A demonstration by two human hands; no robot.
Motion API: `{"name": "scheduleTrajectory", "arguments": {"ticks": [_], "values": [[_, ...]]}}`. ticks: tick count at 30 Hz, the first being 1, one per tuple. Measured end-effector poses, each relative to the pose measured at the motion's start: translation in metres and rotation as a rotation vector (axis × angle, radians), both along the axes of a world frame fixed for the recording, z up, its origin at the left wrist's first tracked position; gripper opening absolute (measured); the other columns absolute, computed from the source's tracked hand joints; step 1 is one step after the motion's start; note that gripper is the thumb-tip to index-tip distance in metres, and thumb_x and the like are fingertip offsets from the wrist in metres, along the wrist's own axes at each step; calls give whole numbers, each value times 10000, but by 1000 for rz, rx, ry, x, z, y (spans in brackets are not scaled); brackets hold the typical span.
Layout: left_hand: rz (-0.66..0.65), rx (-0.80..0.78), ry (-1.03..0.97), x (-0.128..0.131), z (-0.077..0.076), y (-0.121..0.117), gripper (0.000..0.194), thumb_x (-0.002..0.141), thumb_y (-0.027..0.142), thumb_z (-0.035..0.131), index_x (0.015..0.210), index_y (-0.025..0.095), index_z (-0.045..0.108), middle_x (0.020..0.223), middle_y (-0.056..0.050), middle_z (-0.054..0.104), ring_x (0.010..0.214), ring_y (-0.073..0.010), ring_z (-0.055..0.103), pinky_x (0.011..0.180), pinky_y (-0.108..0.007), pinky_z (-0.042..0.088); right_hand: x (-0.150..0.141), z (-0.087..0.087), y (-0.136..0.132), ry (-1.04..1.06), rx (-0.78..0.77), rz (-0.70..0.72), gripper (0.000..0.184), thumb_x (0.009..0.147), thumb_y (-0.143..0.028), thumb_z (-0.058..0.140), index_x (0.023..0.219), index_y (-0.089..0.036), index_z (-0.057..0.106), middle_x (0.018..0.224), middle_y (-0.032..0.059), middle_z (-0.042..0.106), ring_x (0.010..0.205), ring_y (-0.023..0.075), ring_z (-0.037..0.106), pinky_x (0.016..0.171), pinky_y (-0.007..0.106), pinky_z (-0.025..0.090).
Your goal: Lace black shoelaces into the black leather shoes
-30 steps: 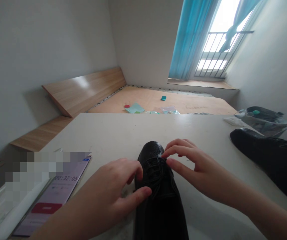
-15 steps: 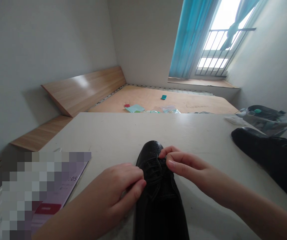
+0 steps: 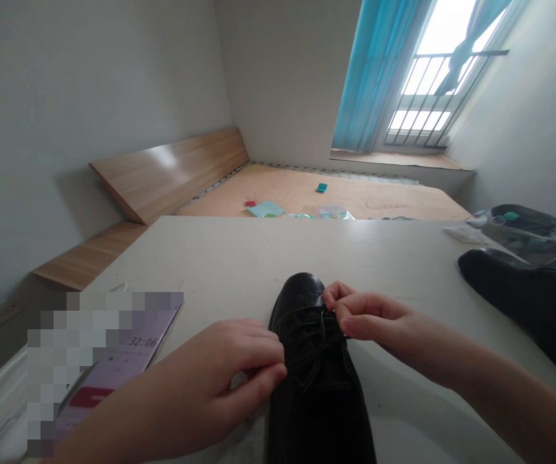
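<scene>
A black leather lace-up shoe lies on the white table with its toe pointing away from me. My right hand pinches the black shoelace between thumb and fingers, above the shoe's eyelets. On the shoe's near left side, my left hand has its thumb and fingers closed against a strand of the lace. That strand is mostly hidden inside the fingers.
A phone showing a timer lies at the table's left edge, partly pixelated. A second black shoe sits at the right, with a grey bag behind it. Beyond the table is a plywood bed base with scattered small items.
My left fingers have drawn together from their spread position, and my right fingers have closed tighter on the lace. The view has shifted slightly, and the timer has moved on by a second.
</scene>
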State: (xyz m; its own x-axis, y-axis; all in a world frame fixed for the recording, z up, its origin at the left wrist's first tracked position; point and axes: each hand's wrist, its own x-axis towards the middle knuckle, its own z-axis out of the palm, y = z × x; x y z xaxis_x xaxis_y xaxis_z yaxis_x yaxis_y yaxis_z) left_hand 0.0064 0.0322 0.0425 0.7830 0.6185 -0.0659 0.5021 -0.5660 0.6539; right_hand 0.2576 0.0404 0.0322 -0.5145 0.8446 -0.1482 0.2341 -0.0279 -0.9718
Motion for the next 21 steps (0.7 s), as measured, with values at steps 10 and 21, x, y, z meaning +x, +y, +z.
{"name": "scheduleTrajectory", "arguments": {"ticks": [10,21], "values": [[-16,-24,2,-6,0,-1,289,980,228,399,719,197,521,729,18,589,703,-125,530,679,-233,397,2,-3,4,46,11,34,375,844,-443,604,607,-200,444,913,16,423,923,197,425,913,380,357],[42,-28,28,-5,-7,2,298,997,275,382,749,193,526,769,17,603,733,-129,535,680,-246,369,-4,4,2,-167,176,-20,329,929,-447,486,695,-218,453,839,10,468,850,189,483,831,352,424]]}}
